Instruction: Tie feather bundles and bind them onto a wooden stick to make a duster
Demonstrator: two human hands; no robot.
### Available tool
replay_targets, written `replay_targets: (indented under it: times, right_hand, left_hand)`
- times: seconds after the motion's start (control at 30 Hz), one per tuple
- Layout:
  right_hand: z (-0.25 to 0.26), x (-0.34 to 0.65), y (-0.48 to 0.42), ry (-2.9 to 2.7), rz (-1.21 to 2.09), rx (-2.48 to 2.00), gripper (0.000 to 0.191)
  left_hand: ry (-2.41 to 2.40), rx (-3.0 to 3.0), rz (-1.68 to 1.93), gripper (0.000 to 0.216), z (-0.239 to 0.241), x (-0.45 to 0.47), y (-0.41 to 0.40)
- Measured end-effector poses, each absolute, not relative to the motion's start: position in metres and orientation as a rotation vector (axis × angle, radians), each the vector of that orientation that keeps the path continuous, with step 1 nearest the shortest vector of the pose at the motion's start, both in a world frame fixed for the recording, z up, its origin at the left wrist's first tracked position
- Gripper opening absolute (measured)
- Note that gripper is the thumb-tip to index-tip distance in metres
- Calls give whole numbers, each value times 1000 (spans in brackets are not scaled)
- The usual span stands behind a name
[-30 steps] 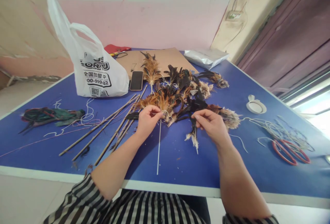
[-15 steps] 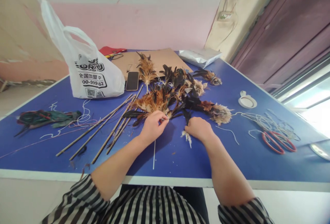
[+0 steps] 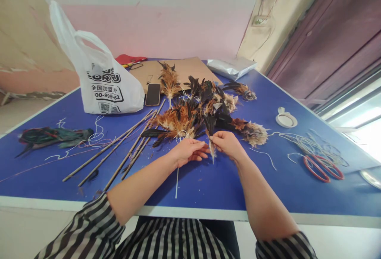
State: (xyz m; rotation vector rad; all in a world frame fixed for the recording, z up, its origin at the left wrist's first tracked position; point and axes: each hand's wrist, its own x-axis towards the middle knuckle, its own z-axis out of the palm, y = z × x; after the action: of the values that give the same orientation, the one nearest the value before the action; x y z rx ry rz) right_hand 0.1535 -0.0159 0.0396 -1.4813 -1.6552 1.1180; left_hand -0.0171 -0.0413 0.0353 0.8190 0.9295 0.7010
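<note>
In my right hand a small bunch of dark feathers is pinched, its pale fluffy quill ends pointing down. My left hand is beside it with the fingers stretched apart, palm toward the feathers; I see nothing held in it. Just beyond the left hand lies a fan of orange-brown feathers with white string at its base. A thin white stick shows below the left wrist. Right of the right hand rests a tied bundle of dark feathers with a fluffy pale end.
Several thin sticks and a dark green bundle lie to the left. A white plastic bag and a phone stand behind. To the right are red-handled scissors, loose white string and a tape roll.
My right hand has brought the feathers left and turned them upright. My left hand has let go of the string at the fan's base, moved right and spread its fingers.
</note>
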Motion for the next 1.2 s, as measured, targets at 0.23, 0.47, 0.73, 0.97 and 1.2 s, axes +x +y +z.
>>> replay_targets:
  times: [0.23, 0.47, 0.73, 0.97, 1.2]
  right_hand:
    - [27, 132, -19, -1631, 909, -1314, 23]
    - [31, 130, -22, -1483, 1223, -1214, 27]
    - [32, 127, -26, -1541, 1137, -1208, 25]
    - [33, 124, -30, -1663, 971, -1199, 17]
    - [37, 128, -27, -1517, 1259, -1164, 25]
  left_hand:
    - [944, 888, 866, 28, 17, -16, -34]
    - [911, 1003, 812, 30, 17, -29, -32]
    - [945, 1104, 797, 35, 18, -30, -36]
    - [1014, 1330, 866, 32, 17, -28, -37]
    - [973, 1463, 781, 28, 21, -32, -36]
